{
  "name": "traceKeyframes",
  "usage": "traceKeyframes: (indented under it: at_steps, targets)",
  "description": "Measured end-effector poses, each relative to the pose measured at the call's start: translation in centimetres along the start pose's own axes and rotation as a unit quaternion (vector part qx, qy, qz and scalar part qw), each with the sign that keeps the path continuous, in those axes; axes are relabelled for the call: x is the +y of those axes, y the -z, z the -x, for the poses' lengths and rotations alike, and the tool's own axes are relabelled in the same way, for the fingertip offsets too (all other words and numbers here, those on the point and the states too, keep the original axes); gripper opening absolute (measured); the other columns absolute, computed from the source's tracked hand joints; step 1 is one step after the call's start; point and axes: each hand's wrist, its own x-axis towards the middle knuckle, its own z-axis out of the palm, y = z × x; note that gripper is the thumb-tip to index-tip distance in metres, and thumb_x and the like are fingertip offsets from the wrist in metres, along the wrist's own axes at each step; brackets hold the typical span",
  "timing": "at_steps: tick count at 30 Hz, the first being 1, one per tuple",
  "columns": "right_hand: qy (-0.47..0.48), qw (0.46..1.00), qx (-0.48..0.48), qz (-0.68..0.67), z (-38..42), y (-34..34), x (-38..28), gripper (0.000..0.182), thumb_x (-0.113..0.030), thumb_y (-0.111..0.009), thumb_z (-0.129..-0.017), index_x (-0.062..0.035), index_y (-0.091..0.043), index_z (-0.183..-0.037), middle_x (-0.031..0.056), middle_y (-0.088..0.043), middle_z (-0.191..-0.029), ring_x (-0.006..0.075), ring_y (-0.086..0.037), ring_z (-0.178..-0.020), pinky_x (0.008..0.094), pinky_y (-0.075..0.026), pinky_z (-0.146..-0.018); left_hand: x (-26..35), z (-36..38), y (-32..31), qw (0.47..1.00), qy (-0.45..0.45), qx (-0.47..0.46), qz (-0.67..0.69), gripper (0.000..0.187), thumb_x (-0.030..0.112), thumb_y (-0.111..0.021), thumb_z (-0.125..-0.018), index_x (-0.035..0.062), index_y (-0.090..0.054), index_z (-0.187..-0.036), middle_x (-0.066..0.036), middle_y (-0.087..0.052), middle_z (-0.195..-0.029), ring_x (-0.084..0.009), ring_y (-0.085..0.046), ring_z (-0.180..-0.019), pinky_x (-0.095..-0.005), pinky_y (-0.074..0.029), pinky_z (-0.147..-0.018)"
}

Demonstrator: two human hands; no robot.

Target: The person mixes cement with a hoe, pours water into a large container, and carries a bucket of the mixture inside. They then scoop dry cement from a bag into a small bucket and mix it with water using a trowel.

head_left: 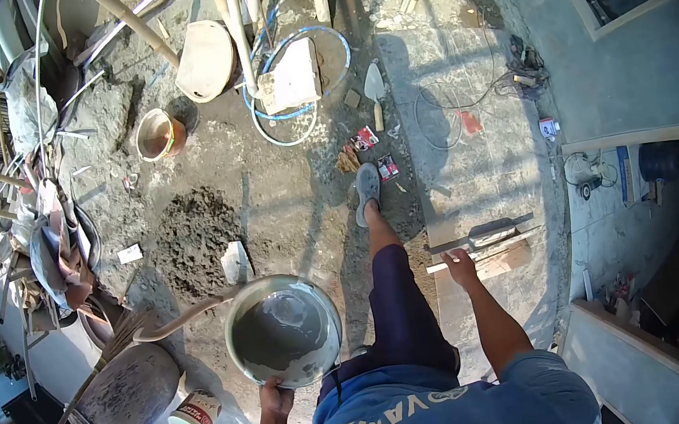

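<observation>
My left hand (pixel 275 397) grips the near rim of a round bucket (pixel 244 368), its fingers curled over the edge. Wet grey mortar (pixel 274 334) with a pale watery patch lies inside. On the other side, my right hand (pixel 460 269) is closed at the left end of a flat board with a long pale edge (pixel 484 254). A float with a dark straight blade and a grey handle (pixel 492 236) lies along that board, just beyond my fingers. A pointed trowel (pixel 374 86) with a wooden handle rests on the ground farther ahead.
A dark mortar heap (pixel 197 236) and a white block (pixel 236 263) lie beyond the bucket. A small bucket (pixel 159 135), blue hose (pixel 349 50) and poles stand farther off. Left are a large drum (pixel 127 398), a paint pail (pixel 195 416) and piled scrap; right, a wall (pixel 633 79).
</observation>
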Motion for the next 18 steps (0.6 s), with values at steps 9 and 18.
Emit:
traceKeyframes:
  at_steps: [9,18]
  targets:
    - [0.109,0.989,0.024,0.098,-52.5,-13.2,-20.6,0.077,-0.056,-0.058,-0.080,0.0042,-0.044,-0.126,0.0266,-0.055,-0.118,0.0395,-0.052,-0.111,0.0429,-0.041,-0.093,1.8,-22.0,-19.6,0.991,0.057,0.125,0.000,0.065,0.003,-0.058,-0.064,0.0028,-0.043,-0.127,-0.010,-0.052,-0.124,-0.0284,-0.047,-0.118,-0.0444,-0.033,-0.106]
    - [0.082,0.994,0.068,-0.034,-62.2,-18.9,-24.9,0.050,-0.035,-0.068,-0.075,0.0061,-0.051,-0.098,0.0311,-0.058,-0.102,0.0432,-0.057,-0.098,0.0480,-0.044,-0.082,0.8,-30.5,-28.5,0.983,0.050,0.176,0.021,0.062,0.004,-0.059,-0.067,0.0059,-0.044,-0.128,-0.008,-0.052,-0.124,-0.0276,-0.047,-0.119,-0.0470,-0.033,-0.106]
